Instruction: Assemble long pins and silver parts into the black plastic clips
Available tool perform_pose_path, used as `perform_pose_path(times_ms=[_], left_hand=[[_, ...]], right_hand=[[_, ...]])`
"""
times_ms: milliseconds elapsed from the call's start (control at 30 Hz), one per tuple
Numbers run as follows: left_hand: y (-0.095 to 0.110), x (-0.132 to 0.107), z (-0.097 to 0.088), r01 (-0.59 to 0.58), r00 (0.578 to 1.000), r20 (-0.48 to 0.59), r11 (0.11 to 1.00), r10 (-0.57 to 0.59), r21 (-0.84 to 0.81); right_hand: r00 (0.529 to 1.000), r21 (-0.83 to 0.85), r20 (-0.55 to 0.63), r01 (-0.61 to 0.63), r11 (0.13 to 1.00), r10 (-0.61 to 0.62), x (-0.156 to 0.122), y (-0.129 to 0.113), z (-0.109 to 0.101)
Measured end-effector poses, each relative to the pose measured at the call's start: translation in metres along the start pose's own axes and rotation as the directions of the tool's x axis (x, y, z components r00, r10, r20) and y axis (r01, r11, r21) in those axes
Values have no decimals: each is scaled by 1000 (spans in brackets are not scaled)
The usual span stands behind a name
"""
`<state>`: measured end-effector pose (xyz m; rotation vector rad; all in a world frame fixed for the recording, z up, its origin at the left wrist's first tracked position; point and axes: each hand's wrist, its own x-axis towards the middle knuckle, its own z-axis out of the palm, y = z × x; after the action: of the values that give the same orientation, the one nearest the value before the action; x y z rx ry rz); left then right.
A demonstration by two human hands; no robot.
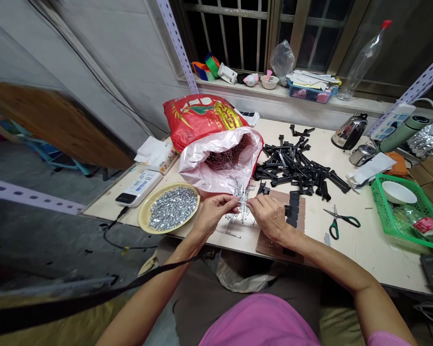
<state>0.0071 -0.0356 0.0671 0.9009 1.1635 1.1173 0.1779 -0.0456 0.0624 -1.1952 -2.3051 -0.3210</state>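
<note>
Both hands meet over a small pile of thin silvery metal pins [242,192] at the mouth of a red and white plastic bag [198,122], which holds more of them. My left hand [215,211] is closed in a pinch on a thin metal pin. Facing it, my right hand [269,214] pinches at the same spot; the exact grip is too small to see clearly. Beside my left hand sits a yellow bowl [143,222] full of small metal washers [173,207]. Under my right hand lies a brown board [278,195] with black pieces [294,206] in a row.
Black plastic parts [296,166] are heaped behind my right hand. Green-handled scissors [337,222] lie open to the right, near a green basket [380,206]. A kettle [350,130] stands at the back right. A white device [140,187] lies left of the bowl.
</note>
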Motion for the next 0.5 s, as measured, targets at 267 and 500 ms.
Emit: perform_pose_path(times_ms=[267, 500], left_hand=[[-7, -2, 9, -46, 999, -7, 999, 46, 24], [-8, -2, 14, -42, 999, 1, 999, 42, 8]], right_hand=[[992, 54, 97, -80, 995, 74, -4, 3, 1], [992, 74, 77, -109, 991, 103, -8, 6, -1]])
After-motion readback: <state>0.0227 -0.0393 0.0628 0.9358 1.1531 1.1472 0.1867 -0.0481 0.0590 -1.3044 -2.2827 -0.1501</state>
